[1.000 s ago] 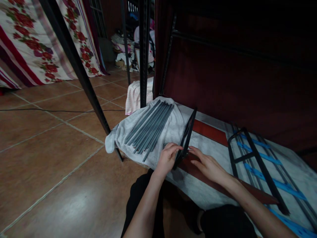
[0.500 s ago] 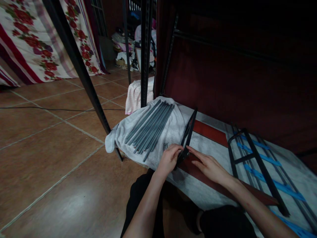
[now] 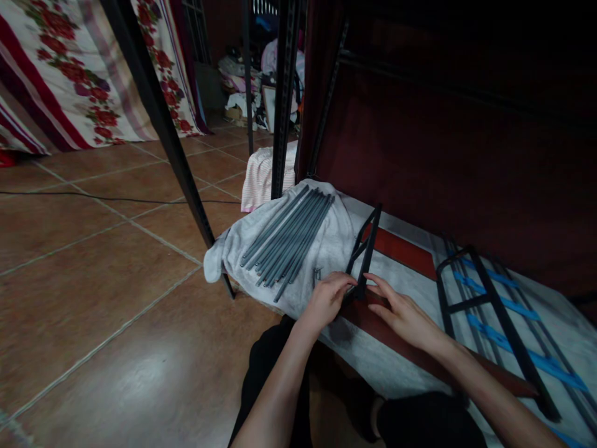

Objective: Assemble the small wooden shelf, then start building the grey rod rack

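A black metal frame (image 3: 370,246) with a crossbar stands on the cloth-covered shelf, its near end between my hands. My left hand (image 3: 327,298) is closed on that near end from the left, fingertips at the corner. On the right, my right hand (image 3: 402,314) has its fingers apart, the fingertips touching or very near the same corner. Several grey rods (image 3: 289,236) lie side by side on the grey cloth (image 3: 224,255) to the left. Small metal pieces (image 3: 318,272) lie just beyond my left hand.
A second black frame (image 3: 506,323) lies at the right over blue strips (image 3: 522,308) and dark rods. Red-brown boards (image 3: 405,252) rest on the cloth. Black uprights (image 3: 161,118) rise at the left, with a dark red panel (image 3: 448,168) behind.
The black frame has turned, so its opening and crossbar show more. The whole view has shifted slightly. Both hands stay at the frame's near end.
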Demonstrator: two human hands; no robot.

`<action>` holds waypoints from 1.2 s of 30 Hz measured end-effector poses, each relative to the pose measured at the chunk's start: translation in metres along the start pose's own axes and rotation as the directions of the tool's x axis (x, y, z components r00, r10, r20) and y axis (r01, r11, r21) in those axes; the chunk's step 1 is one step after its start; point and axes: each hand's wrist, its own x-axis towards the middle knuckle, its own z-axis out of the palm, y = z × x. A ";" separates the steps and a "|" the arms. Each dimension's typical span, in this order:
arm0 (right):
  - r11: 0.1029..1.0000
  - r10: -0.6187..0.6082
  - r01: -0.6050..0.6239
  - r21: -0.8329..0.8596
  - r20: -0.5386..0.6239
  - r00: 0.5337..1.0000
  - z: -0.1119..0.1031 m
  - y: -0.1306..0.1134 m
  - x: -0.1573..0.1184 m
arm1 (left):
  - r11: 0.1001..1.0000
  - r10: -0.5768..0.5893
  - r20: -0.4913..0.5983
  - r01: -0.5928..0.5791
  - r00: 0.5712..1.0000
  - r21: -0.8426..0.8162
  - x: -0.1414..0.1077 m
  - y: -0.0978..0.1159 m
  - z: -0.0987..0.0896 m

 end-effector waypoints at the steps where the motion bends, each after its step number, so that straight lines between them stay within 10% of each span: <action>1: 1.000 0.002 -0.002 0.003 0.000 1.000 0.000 -0.001 0.000 | 1.000 0.002 0.002 -0.002 1.000 -0.001 0.000 0.000 0.000; 22: 0.999 -0.051 0.051 -0.015 -0.010 0.999 -0.001 -0.007 0.003 | 0.971 -0.239 -0.136 0.232 0.961 -0.061 -0.011 0.007 0.028; 36: 0.999 -0.008 0.006 -0.053 -0.035 0.999 -0.002 -0.009 0.002 | 0.850 -0.379 -0.244 0.231 0.893 -0.472 -0.004 0.003 0.029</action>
